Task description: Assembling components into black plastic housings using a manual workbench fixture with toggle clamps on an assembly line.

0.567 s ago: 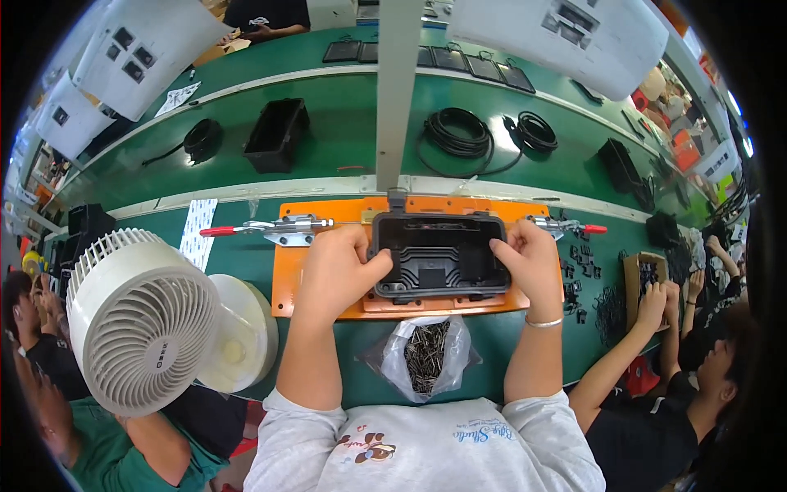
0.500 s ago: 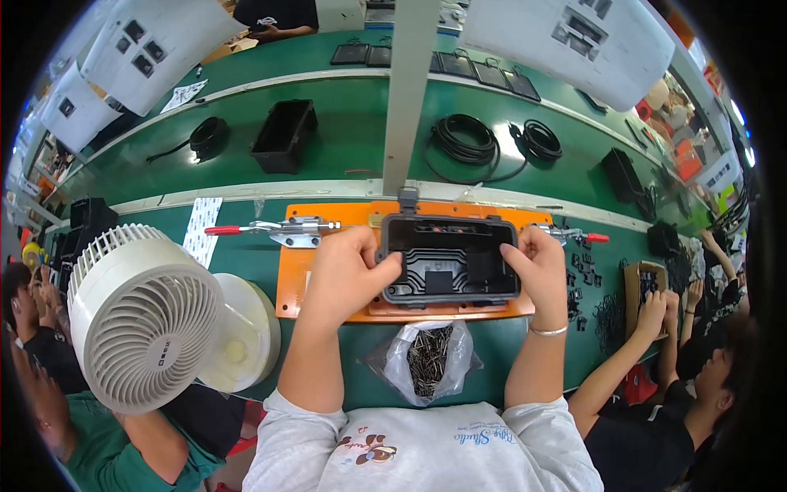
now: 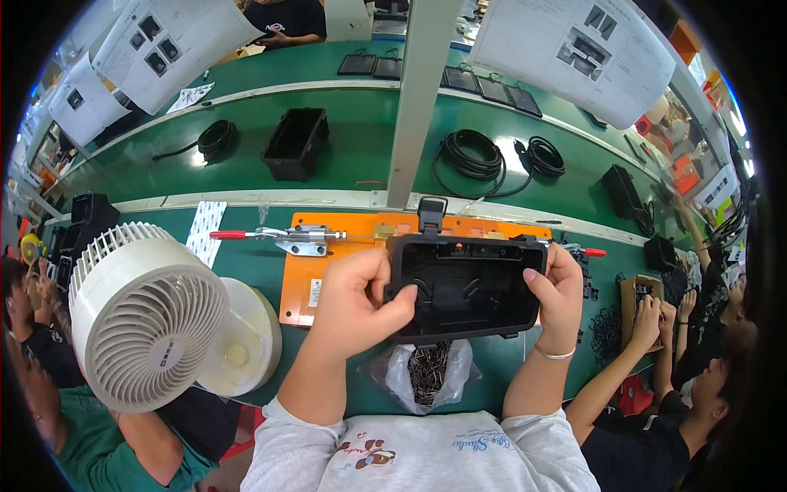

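Between my hands is a black plastic box (image 3: 459,324), its open side facing me and a latch (image 3: 432,216) standing up at its far edge. My left hand (image 3: 361,299) grips its left end, thumb over the rim. At the right end my right hand (image 3: 557,287) holds on the same way, thumb inside the rim; its other fingers are partly hidden behind the box. Beneath the box lies an orange fixture plate (image 3: 303,279) with a red-handled toggle clamp (image 3: 299,238) on its left. A plastic bag of screws (image 3: 428,377) sits just in front of me, partly covered by the box.
A white fan (image 3: 156,328) stands at my left. On the shelf beyond are another black box (image 3: 295,143) and coiled black cables (image 3: 471,156). A second red-handled clamp (image 3: 586,251) is at the right. A co-worker's hands (image 3: 652,316) work over a cardboard box at the right.
Both hands have lifted the black box off the orange plate and brought it nearer to me, tilting it. The view has shifted slightly.
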Available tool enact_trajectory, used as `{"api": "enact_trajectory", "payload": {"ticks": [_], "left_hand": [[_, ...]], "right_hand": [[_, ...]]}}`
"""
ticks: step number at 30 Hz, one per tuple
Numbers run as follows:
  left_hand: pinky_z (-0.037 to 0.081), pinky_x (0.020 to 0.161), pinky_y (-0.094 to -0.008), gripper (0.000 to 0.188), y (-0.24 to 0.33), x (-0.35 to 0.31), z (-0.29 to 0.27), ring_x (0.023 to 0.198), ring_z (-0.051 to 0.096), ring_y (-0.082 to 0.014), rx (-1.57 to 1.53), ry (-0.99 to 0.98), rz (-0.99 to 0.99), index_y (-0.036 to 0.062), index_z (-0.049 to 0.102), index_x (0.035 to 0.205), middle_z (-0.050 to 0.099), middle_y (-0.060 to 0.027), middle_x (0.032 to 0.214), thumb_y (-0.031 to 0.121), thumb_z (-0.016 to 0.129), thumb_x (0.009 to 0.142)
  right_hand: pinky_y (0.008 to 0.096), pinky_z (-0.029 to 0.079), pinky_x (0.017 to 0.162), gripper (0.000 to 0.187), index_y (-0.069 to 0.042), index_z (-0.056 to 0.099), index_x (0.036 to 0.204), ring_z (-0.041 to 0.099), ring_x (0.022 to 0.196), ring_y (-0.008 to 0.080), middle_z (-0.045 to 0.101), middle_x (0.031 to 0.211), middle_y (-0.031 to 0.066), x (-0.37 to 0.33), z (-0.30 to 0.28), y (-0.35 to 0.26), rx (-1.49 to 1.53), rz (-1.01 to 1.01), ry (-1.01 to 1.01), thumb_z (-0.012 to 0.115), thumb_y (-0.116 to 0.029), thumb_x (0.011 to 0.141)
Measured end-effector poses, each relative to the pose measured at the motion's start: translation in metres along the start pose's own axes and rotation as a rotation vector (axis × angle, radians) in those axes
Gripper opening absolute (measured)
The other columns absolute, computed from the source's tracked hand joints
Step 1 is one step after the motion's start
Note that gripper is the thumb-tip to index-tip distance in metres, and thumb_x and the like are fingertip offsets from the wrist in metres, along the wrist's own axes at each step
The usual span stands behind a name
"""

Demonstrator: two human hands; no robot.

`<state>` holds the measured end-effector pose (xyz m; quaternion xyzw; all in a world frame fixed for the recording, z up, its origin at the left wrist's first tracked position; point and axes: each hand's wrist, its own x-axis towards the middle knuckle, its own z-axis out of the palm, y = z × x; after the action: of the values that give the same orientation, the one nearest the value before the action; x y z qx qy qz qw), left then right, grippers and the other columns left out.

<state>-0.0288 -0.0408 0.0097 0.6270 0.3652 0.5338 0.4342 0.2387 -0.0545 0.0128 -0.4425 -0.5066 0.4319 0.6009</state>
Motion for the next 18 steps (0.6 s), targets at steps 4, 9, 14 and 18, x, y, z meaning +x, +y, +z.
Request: {"api": "enact_trajectory", "payload": {"ticks": [4, 9, 14, 18], "left_hand": [[0.024, 0.044, -0.0260, 0.040, 0.014, -0.004, 0.001, 0.048, 0.031, -0.0110, 0.096, -0.029, 0.177, 0.0072, 0.032, 0.060, 0.034, -0.0017, 0.056, 0.002, 0.072, 0.064], [0.025, 0.044, -0.0294, 0.039, 0.028, -0.008, 0.004, 0.047, 0.034, -0.0179, 0.158, -0.059, 0.239, 0.0074, 0.033, 0.059, 0.035, -0.0047, 0.056, 0.001, 0.072, 0.061], [0.027, 0.044, -0.0332, 0.038, 0.038, -0.015, 0.014, 0.049, 0.039, -0.0248, 0.283, -0.064, 0.420, 0.0080, 0.035, 0.057, 0.037, -0.0069, 0.056, 0.000, 0.072, 0.059], [0.028, 0.044, -0.0345, 0.038, 0.037, -0.018, 0.017, 0.049, 0.040, -0.0251, 0.328, -0.065, 0.502, 0.0080, 0.035, 0.057, 0.039, -0.0070, 0.057, 0.000, 0.072, 0.057]], "right_hand": [[0.0188, 0.035, 0.061, 0.023, -0.008, 0.044, 0.071, 0.042, 0.066, 0.0033, 0.048, 0.070, -0.0048, -0.004, -0.003, -0.003, -0.006, -0.021, -0.016, 0.063, 0.006, 0.075], [0.0184, 0.037, 0.064, 0.020, -0.006, 0.047, 0.072, 0.044, 0.068, 0.0031, 0.050, 0.073, -0.0044, -0.006, -0.008, -0.006, 0.025, -0.056, -0.049, 0.062, 0.007, 0.074], [0.0180, 0.039, 0.068, 0.014, -0.001, 0.058, 0.086, 0.049, 0.072, 0.0035, 0.054, 0.081, -0.0038, 0.002, -0.007, 0.002, -0.001, 0.012, -0.100, 0.059, 0.009, 0.076], [0.0173, 0.039, 0.067, 0.014, 0.001, 0.059, 0.090, 0.049, 0.074, 0.0025, 0.055, 0.082, -0.0038, 0.004, -0.004, 0.008, -0.062, 0.014, -0.137, 0.060, 0.008, 0.078]]}}
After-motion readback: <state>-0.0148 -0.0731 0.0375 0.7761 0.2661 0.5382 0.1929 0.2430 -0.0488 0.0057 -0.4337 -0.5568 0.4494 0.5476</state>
